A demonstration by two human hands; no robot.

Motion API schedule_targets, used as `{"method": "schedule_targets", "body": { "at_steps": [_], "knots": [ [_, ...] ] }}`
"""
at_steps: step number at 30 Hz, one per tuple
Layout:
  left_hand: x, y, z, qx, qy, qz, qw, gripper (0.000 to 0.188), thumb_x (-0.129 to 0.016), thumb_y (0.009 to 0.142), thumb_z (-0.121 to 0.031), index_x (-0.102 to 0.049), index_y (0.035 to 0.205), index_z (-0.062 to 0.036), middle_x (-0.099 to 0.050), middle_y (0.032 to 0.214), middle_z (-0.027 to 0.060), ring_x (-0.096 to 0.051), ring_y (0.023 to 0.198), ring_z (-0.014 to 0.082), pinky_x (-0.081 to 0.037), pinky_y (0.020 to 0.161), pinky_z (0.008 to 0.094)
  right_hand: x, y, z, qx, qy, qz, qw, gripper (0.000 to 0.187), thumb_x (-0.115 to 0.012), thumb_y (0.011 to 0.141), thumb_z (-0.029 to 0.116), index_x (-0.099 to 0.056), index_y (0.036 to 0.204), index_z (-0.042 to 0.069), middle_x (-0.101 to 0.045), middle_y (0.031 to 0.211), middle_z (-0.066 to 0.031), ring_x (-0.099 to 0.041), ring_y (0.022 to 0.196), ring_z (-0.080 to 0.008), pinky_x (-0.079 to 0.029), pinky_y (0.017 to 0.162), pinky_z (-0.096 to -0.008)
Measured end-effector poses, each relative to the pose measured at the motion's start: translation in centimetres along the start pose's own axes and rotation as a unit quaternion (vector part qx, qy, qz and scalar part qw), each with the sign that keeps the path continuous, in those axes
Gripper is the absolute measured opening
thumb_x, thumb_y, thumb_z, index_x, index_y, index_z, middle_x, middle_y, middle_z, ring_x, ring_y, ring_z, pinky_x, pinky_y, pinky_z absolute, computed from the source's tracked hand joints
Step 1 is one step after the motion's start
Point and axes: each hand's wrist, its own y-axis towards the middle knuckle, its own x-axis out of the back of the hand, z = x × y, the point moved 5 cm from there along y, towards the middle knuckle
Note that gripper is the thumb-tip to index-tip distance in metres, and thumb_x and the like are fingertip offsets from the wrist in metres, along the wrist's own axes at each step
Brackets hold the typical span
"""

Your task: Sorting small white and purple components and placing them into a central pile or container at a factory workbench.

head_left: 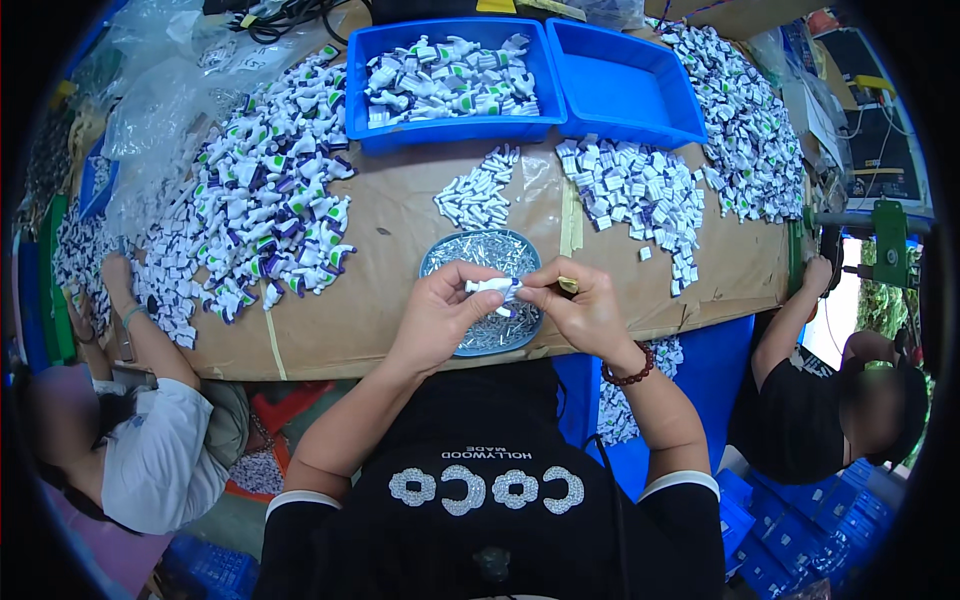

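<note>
Head view: person's got both hands nearly together over the oval tub point(425, 264) of metal pins point(482, 252), busy with one little white-and-purple piece point(488, 286). Left hand point(437, 318) has it pinched between thumb and fingers, right hand point(587, 312) is pinched at its other end; can't tell if a tiny part is hidden in there too. So that one's probably mid-job. Progress-wise, the left blue bin point(455, 135) has a decent pile of white-and-green pieces point(450, 78), maybe finished ones, hard to say. Looks like loads left though: big heap of similar pieces point(285, 190) on the left, small white blocks point(632, 190) to the right, slim white parts point(474, 195) just past the tub.
</note>
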Motion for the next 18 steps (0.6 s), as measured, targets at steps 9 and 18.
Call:
{"method": "schedule_targets", "body": {
  "at_steps": [9,18],
  "knots": [
    [0.2,0.0,-0.5,-0.112,0.237,-0.029,0.965,0.022,-0.069,0.084,-0.009,-0.062,0.103,-0.0002,-0.067,0.092,0.0066,-0.061,0.081,0.0099,-0.048,0.072,0.0252,-0.7,0.1,-0.7,-0.014,-0.039,-0.041,0.998,0.004,-0.067,0.083,-0.002,-0.065,0.087,-0.003,-0.068,0.080,-0.0073,-0.062,0.077,-0.0100,-0.050,0.069,-0.0247],
    [0.6,0.5,1.4,0.077,0.176,0.105,0.976,0.023,-0.049,0.098,-0.019,-0.053,0.109,0.0000,-0.062,0.086,0.0063,-0.057,0.072,0.0102,-0.046,0.064,0.0255,-0.6,1.5,2.3,0.089,-0.108,0.030,0.990,0.033,-0.063,0.087,0.006,-0.059,0.119,0.002,-0.067,0.087,-0.0108,-0.064,0.075,-0.0196,-0.050,0.067,-0.0293]
  ]
}}
